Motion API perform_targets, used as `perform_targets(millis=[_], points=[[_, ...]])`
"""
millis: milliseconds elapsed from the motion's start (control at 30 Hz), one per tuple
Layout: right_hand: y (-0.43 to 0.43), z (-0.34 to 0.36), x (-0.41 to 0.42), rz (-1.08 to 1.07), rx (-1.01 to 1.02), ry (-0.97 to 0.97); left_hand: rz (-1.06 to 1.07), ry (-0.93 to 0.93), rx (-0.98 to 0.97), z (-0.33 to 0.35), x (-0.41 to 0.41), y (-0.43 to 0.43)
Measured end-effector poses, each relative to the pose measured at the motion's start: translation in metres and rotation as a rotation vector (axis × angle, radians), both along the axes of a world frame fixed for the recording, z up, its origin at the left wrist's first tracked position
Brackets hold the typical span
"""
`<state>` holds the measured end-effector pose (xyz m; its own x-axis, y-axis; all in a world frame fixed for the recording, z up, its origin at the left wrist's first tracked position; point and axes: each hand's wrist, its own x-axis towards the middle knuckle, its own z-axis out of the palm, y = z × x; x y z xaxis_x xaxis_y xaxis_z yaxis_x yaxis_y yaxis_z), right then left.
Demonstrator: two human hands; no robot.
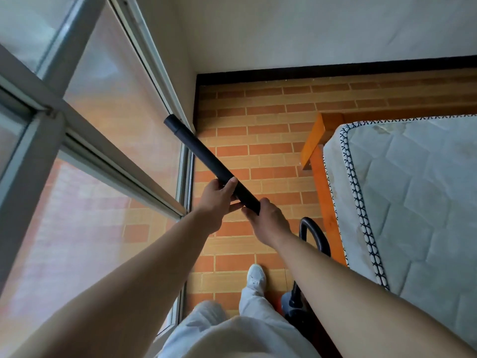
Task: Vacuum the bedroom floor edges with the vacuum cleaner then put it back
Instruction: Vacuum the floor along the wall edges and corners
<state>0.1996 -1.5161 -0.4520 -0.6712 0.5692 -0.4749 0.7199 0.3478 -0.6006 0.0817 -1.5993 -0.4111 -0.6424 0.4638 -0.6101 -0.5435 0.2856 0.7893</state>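
Observation:
A black vacuum tube (204, 156) slants up and to the left, its open end raised in front of the window frame. My left hand (215, 200) grips the tube near its lower part, thumb on top. My right hand (268, 220) holds the tube's lower end just behind it. The black hose (316, 235) loops down beside the bed to the vacuum body (293, 302), which stands on the floor under my right forearm and is mostly hidden.
A sliding window (108, 130) with grey frames fills the left. A mattress (418, 192) on an orange wooden bed frame (322, 177) stands at the right. Brick-pattern floor (258, 140) runs between them to a black skirting (335, 69) at the far wall. My white shoe (256, 276) is below.

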Motion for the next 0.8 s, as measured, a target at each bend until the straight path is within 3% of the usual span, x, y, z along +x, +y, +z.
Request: perform_targets(millis=[800], points=[[0.200, -0.017, -0.275, 0.027, 0.072, -0.142, 0.027, -0.090, -0.006, -0.039, -0.273, 0.197]])
